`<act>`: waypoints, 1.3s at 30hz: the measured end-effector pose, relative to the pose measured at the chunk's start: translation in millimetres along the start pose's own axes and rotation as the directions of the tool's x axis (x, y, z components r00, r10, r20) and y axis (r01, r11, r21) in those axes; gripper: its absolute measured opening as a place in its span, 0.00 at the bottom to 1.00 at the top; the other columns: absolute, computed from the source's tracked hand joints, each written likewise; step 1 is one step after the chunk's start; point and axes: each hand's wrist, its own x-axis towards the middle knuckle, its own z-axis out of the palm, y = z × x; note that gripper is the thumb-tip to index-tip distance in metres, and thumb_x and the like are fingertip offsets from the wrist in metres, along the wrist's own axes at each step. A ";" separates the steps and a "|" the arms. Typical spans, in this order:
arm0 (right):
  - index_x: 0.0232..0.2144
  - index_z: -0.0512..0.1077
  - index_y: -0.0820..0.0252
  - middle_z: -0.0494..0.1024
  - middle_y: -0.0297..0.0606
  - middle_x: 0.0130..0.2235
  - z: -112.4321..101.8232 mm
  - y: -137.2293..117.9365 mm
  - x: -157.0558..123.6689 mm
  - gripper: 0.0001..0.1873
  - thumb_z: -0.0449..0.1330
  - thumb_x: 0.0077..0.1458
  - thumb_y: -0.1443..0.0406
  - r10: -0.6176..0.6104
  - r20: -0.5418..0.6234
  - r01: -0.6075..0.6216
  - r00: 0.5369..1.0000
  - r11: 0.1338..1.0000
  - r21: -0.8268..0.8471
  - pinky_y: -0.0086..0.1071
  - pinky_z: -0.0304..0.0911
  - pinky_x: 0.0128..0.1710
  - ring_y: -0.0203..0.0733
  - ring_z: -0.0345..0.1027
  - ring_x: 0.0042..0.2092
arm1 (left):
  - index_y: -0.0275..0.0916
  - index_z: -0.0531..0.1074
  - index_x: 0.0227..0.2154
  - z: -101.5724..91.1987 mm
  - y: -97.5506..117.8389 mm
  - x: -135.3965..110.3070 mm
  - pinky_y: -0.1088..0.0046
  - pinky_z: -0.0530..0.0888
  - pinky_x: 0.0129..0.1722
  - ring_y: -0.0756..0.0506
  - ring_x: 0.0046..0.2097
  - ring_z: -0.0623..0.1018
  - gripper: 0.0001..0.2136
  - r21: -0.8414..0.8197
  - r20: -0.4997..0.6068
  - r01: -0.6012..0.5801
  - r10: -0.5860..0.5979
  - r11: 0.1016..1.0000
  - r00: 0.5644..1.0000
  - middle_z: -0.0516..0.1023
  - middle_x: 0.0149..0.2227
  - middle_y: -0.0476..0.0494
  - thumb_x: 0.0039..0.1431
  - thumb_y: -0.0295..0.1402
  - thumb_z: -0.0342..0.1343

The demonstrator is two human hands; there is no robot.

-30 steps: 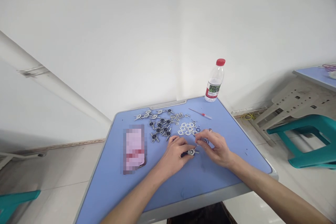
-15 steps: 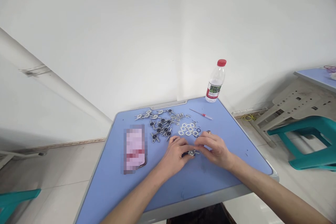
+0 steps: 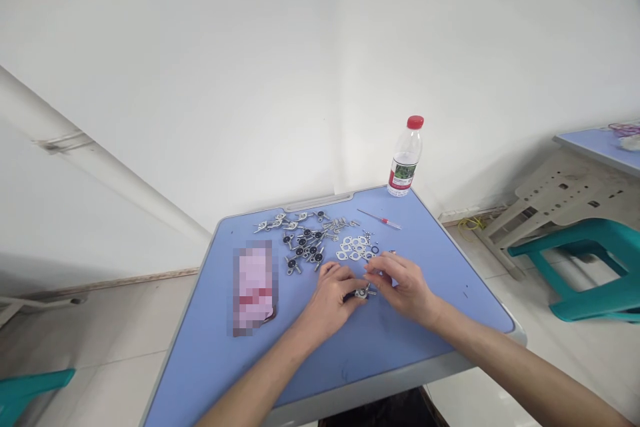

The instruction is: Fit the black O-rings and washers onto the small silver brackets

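My left hand [image 3: 330, 297] rests on the blue table [image 3: 425, 327] with its fingers curled round a small metal fitting [image 3: 362, 293] with a dark centre. My right hand [image 3: 403, 285] meets it from the right, fingertips pinched at the same fitting. Just beyond the hands lies a scatter of similar metal fittings with black centres [image 3: 305, 245], a cluster of flat white gaskets [image 3: 354, 249] and a few small dark rings.
A clear water bottle with a red cap [image 3: 405, 159] stands at the table's far right corner. A thin red-handled tool [image 3: 381, 219] lies near it. A blurred pink object [image 3: 253, 287] lies left. Teal stools [image 3: 590, 267] and a second blue table [image 3: 600, 143] stand to the right.
My right hand has drawn in from the gaskets to the fitting held by my left hand. The view has shifted slightly.
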 end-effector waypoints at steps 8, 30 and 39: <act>0.36 0.65 0.57 0.70 0.33 0.29 1.5 3.5 -3.3 0.05 0.52 0.63 0.71 -0.020 0.032 0.020 0.999 1.000 0.003 0.29 0.55 0.27 0.35 0.58 0.27 | 0.46 0.76 0.41 1.3 2.3 -1.9 0.62 0.61 0.52 0.47 0.37 0.70 0.09 0.044 -0.010 -0.003 0.004 0.999 1.000 0.71 0.32 0.51 0.57 0.28 0.59; 0.46 0.64 0.57 0.75 0.38 0.37 4.0 0.1 -10.1 0.11 0.51 0.63 0.73 -0.069 0.116 0.045 0.991 0.979 0.200 0.33 0.66 0.37 0.38 0.69 0.37 | 0.42 0.73 0.36 1.6 0.3 -4.4 0.63 0.60 0.52 0.48 0.37 0.71 0.04 -0.026 -0.010 -0.006 0.006 1.000 1.000 0.71 0.32 0.51 0.58 0.29 0.58; 0.48 0.65 0.58 0.74 0.39 0.35 2.5 3.1 -8.3 0.14 0.51 0.62 0.74 -0.127 0.154 0.094 0.980 0.975 0.201 0.32 0.65 0.34 0.39 0.68 0.36 | 0.42 0.74 0.36 0.8 -0.4 -3.9 0.63 0.60 0.53 0.48 0.38 0.71 0.04 -0.032 -0.009 -0.023 0.023 0.999 1.000 0.71 0.32 0.51 0.58 0.29 0.58</act>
